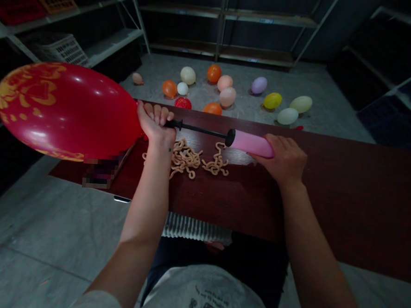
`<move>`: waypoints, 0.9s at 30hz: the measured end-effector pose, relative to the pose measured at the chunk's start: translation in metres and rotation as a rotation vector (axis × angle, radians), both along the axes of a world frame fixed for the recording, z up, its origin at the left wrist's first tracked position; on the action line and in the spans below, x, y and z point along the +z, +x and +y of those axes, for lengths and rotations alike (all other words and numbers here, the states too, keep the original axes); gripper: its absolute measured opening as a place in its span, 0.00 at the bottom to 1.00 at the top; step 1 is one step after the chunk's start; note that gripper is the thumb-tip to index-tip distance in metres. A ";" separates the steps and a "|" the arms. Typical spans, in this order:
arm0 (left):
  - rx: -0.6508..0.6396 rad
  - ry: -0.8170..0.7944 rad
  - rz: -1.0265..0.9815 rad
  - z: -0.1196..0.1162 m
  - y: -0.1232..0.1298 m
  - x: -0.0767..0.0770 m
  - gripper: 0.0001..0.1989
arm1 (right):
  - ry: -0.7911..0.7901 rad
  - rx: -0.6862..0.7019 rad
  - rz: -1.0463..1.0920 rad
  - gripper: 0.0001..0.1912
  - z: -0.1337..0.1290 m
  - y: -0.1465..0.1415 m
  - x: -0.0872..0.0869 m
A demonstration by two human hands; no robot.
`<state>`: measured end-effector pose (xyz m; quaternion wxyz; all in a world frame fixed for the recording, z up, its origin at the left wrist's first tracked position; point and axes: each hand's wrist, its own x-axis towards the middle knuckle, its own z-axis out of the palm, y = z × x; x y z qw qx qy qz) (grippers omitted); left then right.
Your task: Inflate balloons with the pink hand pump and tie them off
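Plumply inflated red balloon (64, 110), gold-patterned.

Your left hand (155, 123) holds a big red balloon (62, 110) where it seems to meet the black tube (196, 129) of a pink hand pump (251, 144). Your right hand (282, 158) rests on the pump.

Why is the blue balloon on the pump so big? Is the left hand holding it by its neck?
Not quite: the balloon is red with gold patterns, not blue, as the head view shows. The rest is right: it is big, and the left hand is holding it by its neck.
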<state>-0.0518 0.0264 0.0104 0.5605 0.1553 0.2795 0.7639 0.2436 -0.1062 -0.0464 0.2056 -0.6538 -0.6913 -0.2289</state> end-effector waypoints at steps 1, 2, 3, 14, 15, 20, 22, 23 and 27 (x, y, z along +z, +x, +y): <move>-0.011 0.035 0.015 0.001 0.000 -0.001 0.27 | -0.002 0.004 0.014 0.31 0.000 -0.001 -0.001; -0.021 0.064 0.025 0.001 0.000 -0.001 0.27 | -0.006 0.007 0.030 0.31 0.000 -0.002 -0.002; -0.029 0.082 0.030 0.000 0.000 -0.001 0.28 | -0.011 0.011 0.046 0.32 0.000 -0.003 -0.002; -0.133 0.078 0.062 -0.034 0.049 0.010 0.29 | -0.061 0.108 0.168 0.33 -0.002 -0.027 -0.005; -0.147 0.068 0.066 -0.037 0.056 0.009 0.29 | -0.059 0.114 0.176 0.32 -0.002 -0.031 -0.005; -0.226 0.061 0.039 -0.047 0.079 -0.002 0.29 | -0.058 0.101 0.188 0.32 -0.004 -0.039 -0.002; -0.248 0.069 0.007 -0.047 0.081 -0.006 0.28 | -0.062 0.099 0.178 0.32 -0.004 -0.038 -0.003; -0.253 0.070 -0.008 -0.046 0.080 -0.008 0.28 | -0.065 0.100 0.171 0.32 -0.004 -0.037 -0.004; -0.245 0.041 -0.055 -0.041 0.076 -0.010 0.27 | -0.068 0.116 0.149 0.32 -0.001 -0.037 -0.006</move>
